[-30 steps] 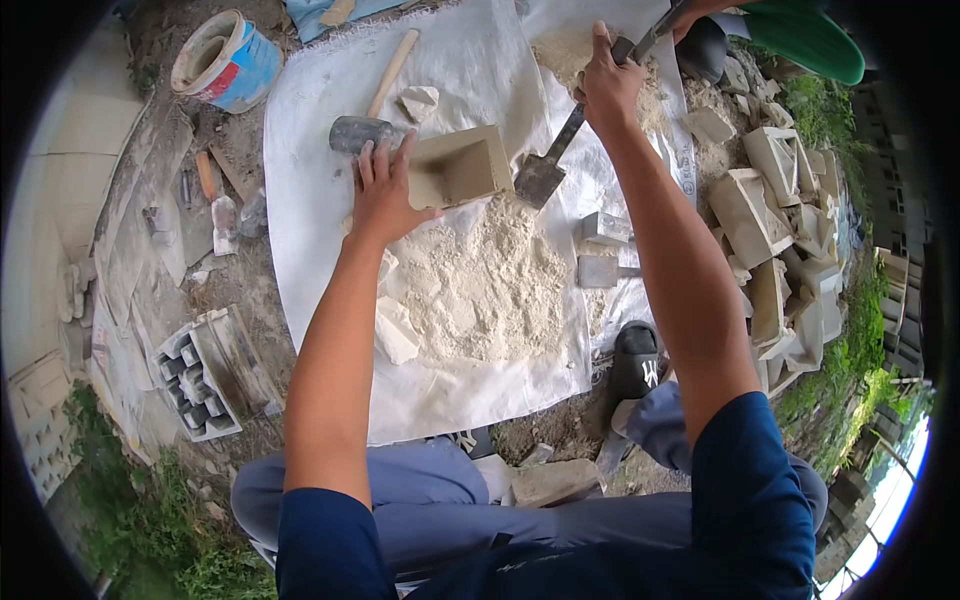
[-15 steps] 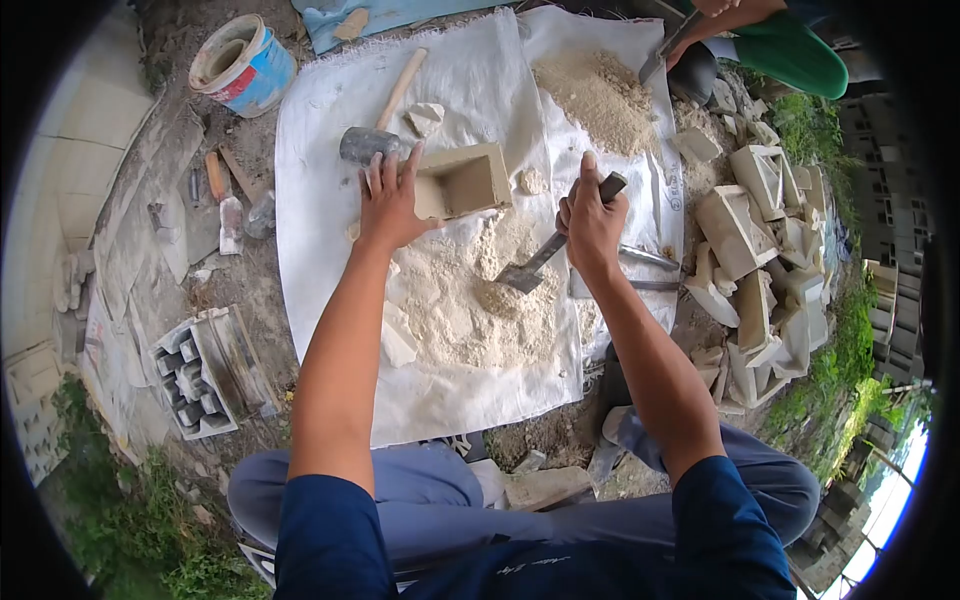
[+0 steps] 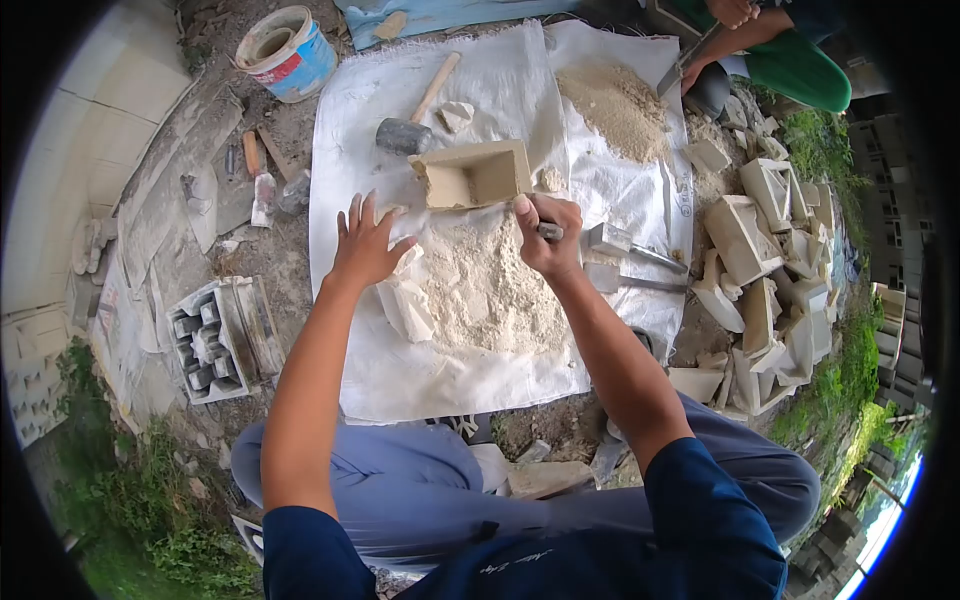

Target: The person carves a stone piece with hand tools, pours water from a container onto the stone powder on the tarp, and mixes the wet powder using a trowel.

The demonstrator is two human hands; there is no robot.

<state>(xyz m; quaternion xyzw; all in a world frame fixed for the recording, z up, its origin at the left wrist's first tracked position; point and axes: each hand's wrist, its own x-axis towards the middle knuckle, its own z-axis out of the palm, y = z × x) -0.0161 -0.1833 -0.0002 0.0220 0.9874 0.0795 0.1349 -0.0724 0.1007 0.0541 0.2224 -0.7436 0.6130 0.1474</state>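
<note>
On a white woven sheet (image 3: 370, 310) stands a hollow, box-shaped pale stone block (image 3: 470, 195), its cavity facing me and its left edge rough. My left hand (image 3: 368, 242) is open, fingers spread, below and left of the block, holding nothing. My right hand (image 3: 552, 235) grips a flat-bladed chisel (image 3: 550, 231) just below the block's right corner; only its dark end shows, the blade hidden. Pale powder and crumbs (image 3: 490, 300) spread between my hands. A broken stone chunk (image 3: 407, 308) lies below my left hand.
A mallet (image 3: 405, 135) lies behind the block, and two flat metal tools (image 3: 640, 250) lie at right. Broken block pieces (image 3: 745, 240) are heaped farther right. A bucket (image 3: 290, 60) stands back left. Another person's hand (image 3: 733, 12) shows at top right, near a sand pile (image 3: 620, 110).
My left hand has let go of the block and drawn back toward me. My right hand has moved left with the chisel, whose blade has gone out of sight. The view has shifted slightly.
</note>
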